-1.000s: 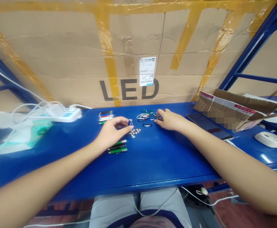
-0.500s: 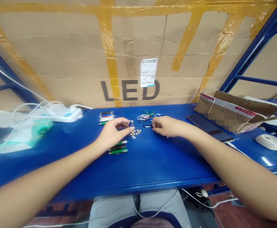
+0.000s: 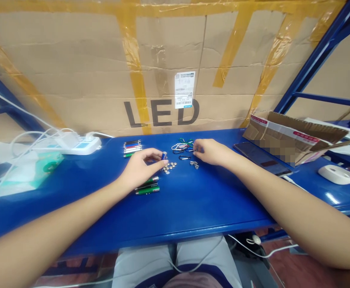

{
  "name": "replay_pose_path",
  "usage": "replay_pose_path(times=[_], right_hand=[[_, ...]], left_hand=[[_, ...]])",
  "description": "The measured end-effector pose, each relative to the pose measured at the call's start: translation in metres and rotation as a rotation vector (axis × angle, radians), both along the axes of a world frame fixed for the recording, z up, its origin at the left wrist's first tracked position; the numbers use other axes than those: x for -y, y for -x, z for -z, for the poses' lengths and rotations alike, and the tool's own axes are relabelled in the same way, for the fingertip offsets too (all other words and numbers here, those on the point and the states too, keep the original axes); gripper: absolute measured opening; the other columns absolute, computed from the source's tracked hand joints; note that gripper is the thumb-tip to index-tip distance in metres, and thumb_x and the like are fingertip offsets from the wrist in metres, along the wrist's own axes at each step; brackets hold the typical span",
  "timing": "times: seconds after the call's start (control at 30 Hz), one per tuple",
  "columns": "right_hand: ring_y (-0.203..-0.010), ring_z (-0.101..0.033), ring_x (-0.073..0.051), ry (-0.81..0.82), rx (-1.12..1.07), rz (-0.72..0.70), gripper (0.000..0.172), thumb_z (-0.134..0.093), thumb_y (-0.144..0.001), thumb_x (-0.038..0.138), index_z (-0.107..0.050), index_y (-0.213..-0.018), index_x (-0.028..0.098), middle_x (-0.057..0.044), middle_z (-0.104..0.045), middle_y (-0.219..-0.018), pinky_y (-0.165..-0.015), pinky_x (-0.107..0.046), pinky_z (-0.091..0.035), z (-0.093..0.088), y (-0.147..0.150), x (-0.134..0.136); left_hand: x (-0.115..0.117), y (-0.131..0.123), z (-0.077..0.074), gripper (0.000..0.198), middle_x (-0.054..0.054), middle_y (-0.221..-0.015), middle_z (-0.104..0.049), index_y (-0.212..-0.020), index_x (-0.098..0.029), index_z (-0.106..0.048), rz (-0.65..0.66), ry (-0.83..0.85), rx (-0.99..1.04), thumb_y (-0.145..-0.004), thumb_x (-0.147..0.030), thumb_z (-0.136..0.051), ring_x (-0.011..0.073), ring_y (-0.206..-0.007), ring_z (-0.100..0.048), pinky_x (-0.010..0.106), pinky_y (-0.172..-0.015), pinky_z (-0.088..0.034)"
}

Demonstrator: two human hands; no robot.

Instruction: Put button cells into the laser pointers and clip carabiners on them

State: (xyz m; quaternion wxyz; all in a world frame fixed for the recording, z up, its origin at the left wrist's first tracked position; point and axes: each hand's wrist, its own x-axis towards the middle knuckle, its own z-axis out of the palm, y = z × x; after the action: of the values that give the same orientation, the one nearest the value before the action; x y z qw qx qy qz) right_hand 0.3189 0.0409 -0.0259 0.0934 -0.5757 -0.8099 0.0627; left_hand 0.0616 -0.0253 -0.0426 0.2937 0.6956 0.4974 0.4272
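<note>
My left hand (image 3: 140,163) is closed around a small blue metal tube (image 3: 164,156), whose silvery end points up between thumb and fingers. Below that tube lies a group of round button cells (image 3: 169,167). My right hand (image 3: 211,151) has its fingers pinched together beside a heap of carabiners (image 3: 182,145); what it grips, if anything, is hidden. A single dark carabiner (image 3: 185,157) lies in front of the heap. Several small silvery pieces (image 3: 194,164) rest just below my right fingers. Green and black flashlight tubes (image 3: 147,190) lie near my left wrist, and slim coloured tubes (image 3: 132,148) lie in a row behind my left hand.
A large cardboard box (image 3: 103,72) marked LED backs the blue table (image 3: 193,208). On the left are a white power strip (image 3: 81,146) and a plastic packet (image 3: 33,172). To the right are a phone (image 3: 261,159), an opened carton (image 3: 283,138) and a white mouse (image 3: 337,175).
My right hand has risen slightly away from the table, uncovering the small silvery pieces and more of the single carabiner. My left hand keeps the blue tube. The view has shifted slightly.
</note>
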Motion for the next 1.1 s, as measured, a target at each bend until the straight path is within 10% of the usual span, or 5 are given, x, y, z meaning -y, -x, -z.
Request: replay_pose_path(times=[0.23, 0.53, 1.1], right_hand=[[-0.066, -0.059, -0.015, -0.011, -0.290, -0.049, 0.008, -0.065, -0.074, 0.011, -0.061, -0.074, 0.018, -0.003, -0.068, -0.074, -0.061, -0.026, -0.044, -0.005, 0.005, 0.006], [-0.051, -0.048, -0.006, 0.337, -1.479, -0.201, 0.022, -0.075, -0.069, 0.019, -0.058, -0.081, 0.018, 0.004, -0.056, -0.063, -0.047, -0.020, -0.040, -0.029, 0.010, 0.020], [-0.073, -0.051, -0.011, 0.114, -0.894, -0.649, 0.004, -0.051, -0.095, 0.020, -0.047, -0.095, 0.021, 0.000, -0.052, -0.089, -0.068, -0.027, -0.045, -0.003, 0.040, 0.054]], left_hand=[[0.003, -0.002, -0.002, 0.032, 0.006, -0.093, -0.074, -0.093, -0.018, -0.074, 0.010, -0.012, -0.020, -0.073, -0.042, -0.079, 0.0197, -0.085, -0.068, 0.035, -0.083, -0.056], [0.006, -0.004, -0.004, 0.029, 0.005, -0.094, -0.074, -0.092, -0.017, -0.073, 0.051, -0.017, -0.041, -0.074, -0.039, -0.079, 0.0189, -0.087, -0.067, 0.033, -0.084, -0.054], [0.008, -0.004, 0.000, 0.026, 0.006, -0.097, -0.074, -0.096, -0.018, -0.073, 0.170, -0.150, -0.143, -0.080, -0.038, -0.075, 0.0193, -0.092, -0.067, 0.035, -0.091, -0.053]])
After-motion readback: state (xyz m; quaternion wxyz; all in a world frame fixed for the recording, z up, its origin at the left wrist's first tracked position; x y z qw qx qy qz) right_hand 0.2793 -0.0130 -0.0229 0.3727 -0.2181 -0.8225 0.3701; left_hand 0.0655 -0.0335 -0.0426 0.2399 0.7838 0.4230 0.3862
